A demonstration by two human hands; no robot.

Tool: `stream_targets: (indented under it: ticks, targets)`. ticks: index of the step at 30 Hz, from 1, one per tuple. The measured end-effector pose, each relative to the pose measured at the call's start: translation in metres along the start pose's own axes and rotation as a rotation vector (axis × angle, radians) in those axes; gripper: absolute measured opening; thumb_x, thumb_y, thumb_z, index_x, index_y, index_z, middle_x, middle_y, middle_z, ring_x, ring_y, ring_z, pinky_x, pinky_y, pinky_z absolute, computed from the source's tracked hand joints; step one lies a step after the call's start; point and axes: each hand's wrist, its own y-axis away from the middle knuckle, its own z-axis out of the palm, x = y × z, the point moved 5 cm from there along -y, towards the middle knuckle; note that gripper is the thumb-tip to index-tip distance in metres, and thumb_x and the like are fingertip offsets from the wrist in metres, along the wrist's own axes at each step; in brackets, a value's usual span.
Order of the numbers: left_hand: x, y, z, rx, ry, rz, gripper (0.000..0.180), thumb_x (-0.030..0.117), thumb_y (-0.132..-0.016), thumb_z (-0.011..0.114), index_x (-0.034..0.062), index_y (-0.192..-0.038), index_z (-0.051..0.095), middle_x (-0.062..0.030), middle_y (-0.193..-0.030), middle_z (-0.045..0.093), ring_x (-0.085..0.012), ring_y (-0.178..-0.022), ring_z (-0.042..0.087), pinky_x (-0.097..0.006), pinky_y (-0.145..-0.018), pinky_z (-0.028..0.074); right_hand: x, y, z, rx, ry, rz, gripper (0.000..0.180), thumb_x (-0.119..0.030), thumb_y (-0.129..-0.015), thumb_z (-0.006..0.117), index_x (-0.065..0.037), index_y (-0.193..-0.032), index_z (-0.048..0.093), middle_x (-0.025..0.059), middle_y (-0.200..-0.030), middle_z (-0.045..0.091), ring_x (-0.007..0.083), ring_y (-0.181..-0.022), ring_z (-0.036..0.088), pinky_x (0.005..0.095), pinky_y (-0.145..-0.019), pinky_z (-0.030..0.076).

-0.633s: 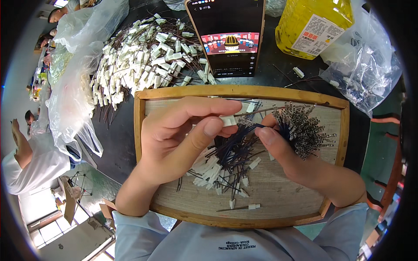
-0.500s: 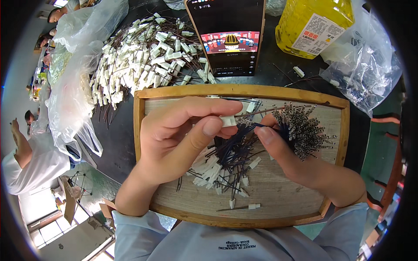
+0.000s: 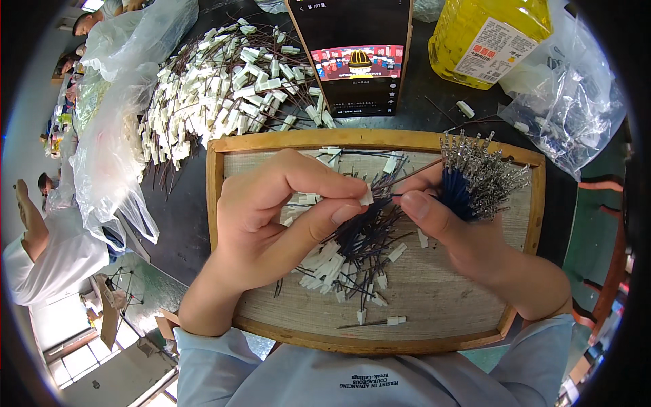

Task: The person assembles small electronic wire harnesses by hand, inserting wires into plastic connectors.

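Upper left of the wooden tray [image 3: 380, 141], a connector heap [image 3: 237, 88] is apparently awaiting work. Over the tray, the left hand [image 3: 268, 210] is pinching 1 white connector [image 3: 367, 198]; seemingly finished wired connectors [image 3: 329, 268] are lying inside. The right hand [image 3: 464, 237] is grasping a blue wire bundle [image 3: 460, 194], its terminals showing unfitted.

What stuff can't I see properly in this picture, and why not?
In the head view:
- Most of the white connector: hidden by the left hand.
- Part of the blue wire bundle: covered by the right hand.
- The yellow bottle's top: cut off by the upper edge.
- The connector's tiny holes: too small, and fingers cover them.
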Motion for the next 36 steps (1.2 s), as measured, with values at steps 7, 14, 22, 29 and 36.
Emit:
stream_targets:
  ticks: [7, 14, 22, 29, 36]
  targets:
    - [0.002, -0.004, 0.007, -0.091, -0.089, 0.009, 0.012, -0.008, -0.075, 0.065, -0.0064, -0.087, 0.061, -0.0154, -0.079, 0.065, -0.0230, -0.077, 0.064, -0.032, -0.070, 0.049, 0.008, 0.002, 0.004, -0.105, -0.091, 0.084, 0.022, -0.018, -0.083, 0.068, -0.001, -0.095, 0.061, 0.0027, -0.084, 0.062, 0.0071, -0.075, 0.054, 0.0220, -0.067, 0.044]
    - [0.010, -0.011, 0.009, -0.080, -0.120, 0.043, 0.019, -0.009, -0.073, 0.067, -0.0078, -0.091, 0.062, -0.0135, -0.081, 0.066, -0.0221, -0.074, 0.063, -0.031, -0.068, 0.048, 0.005, 0.002, 0.006, -0.111, -0.016, 0.098, 0.022, -0.022, -0.086, 0.065, -0.005, -0.099, 0.061, 0.0007, -0.083, 0.060, 0.0050, -0.072, 0.052, 0.0201, -0.063, 0.043]
    - [0.026, -0.008, -0.005, 0.014, -0.655, 0.295, 0.019, -0.003, -0.073, 0.067, -0.0017, -0.091, 0.065, -0.0107, -0.083, 0.065, -0.0221, -0.073, 0.062, -0.029, -0.064, 0.049, 0.007, -0.003, 0.007, -0.199, -0.057, 0.154, 0.027, -0.029, -0.093, 0.055, -0.003, -0.094, 0.060, -0.0025, -0.069, 0.055, 0.0044, -0.062, 0.049, 0.0199, -0.053, 0.039]
    - [0.024, 0.002, -0.030, -0.146, -0.768, 0.017, 0.022, 0.006, -0.078, 0.065, -0.0015, -0.098, 0.062, -0.0139, -0.092, 0.063, -0.0253, -0.082, 0.061, -0.032, -0.072, 0.048, 0.006, -0.006, 0.003, -0.087, -0.283, -0.017, 0.026, -0.026, -0.097, 0.047, -0.003, -0.105, 0.054, -0.0037, -0.058, 0.041, 0.0050, -0.054, 0.041, 0.0207, -0.047, 0.032]
    - [0.058, -0.006, 0.019, -0.046, -0.766, 0.380, 0.046, 0.025, -0.066, 0.075, 0.0052, -0.106, 0.062, -0.0158, -0.113, 0.055, -0.0313, -0.104, 0.055, -0.042, -0.085, 0.045, 0.013, 0.001, 0.014, -0.425, -0.469, 0.122, 0.026, -0.024, -0.094, 0.050, -0.004, -0.110, 0.052, -0.0021, -0.065, 0.044, 0.0072, -0.057, 0.044, 0.0223, -0.050, 0.035]
